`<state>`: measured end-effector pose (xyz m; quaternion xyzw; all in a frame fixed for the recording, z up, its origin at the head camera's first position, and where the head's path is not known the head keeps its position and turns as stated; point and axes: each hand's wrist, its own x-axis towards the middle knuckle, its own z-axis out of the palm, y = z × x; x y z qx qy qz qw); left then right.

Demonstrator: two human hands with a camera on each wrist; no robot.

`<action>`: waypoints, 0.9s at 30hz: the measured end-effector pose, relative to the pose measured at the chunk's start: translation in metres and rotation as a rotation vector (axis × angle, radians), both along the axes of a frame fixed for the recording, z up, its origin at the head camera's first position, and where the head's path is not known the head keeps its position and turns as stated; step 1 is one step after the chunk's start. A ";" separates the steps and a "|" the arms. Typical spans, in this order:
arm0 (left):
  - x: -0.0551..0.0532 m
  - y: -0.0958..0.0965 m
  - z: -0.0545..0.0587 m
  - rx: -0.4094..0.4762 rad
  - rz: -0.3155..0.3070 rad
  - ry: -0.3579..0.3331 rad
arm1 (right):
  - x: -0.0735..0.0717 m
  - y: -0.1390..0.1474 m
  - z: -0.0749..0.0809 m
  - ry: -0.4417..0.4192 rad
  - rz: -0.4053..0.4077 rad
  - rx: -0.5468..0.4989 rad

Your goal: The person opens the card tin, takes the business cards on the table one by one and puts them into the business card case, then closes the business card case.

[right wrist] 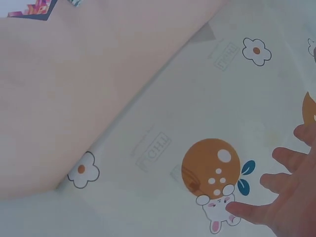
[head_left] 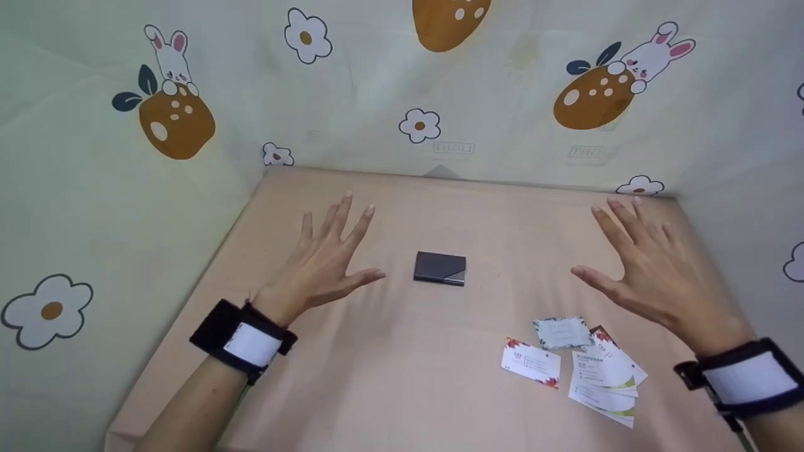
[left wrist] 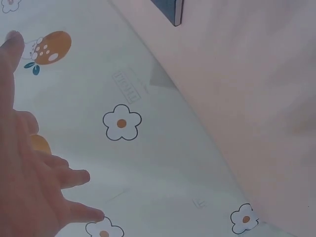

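Note:
A dark grey card case (head_left: 440,268) with a silver corner lies on the table between the two hands. My left hand (head_left: 326,257) is spread to the left of the case, fingers apart and holding nothing. To the right, my right hand (head_left: 653,270) is likewise spread with nothing in it, beyond several business cards. Among these, a white card with red leaves (head_left: 531,363) lies at the left, a pale card with a leafy border (head_left: 562,333) sits behind it, and overlapping white cards (head_left: 603,376) fan out at the right.
The table (head_left: 377,389) has a pinkish cover. Behind it and along both sides rises a pale cloth wall (head_left: 358,94) printed with flowers, rabbits and orange fruit. Each wrist wears a dark strap, such as the left wrist strap (head_left: 251,342), with a white patch.

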<state>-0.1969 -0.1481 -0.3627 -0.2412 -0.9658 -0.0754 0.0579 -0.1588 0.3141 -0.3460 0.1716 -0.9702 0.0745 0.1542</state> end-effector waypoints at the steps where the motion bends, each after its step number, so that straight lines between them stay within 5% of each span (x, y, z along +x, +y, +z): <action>1: -0.001 0.002 0.000 0.005 -0.004 0.000 | 0.000 -0.003 -0.001 -0.012 -0.002 -0.016; 27: -0.004 0.045 -0.039 -0.030 -0.141 0.014 | -0.015 -0.052 -0.032 0.062 0.100 0.000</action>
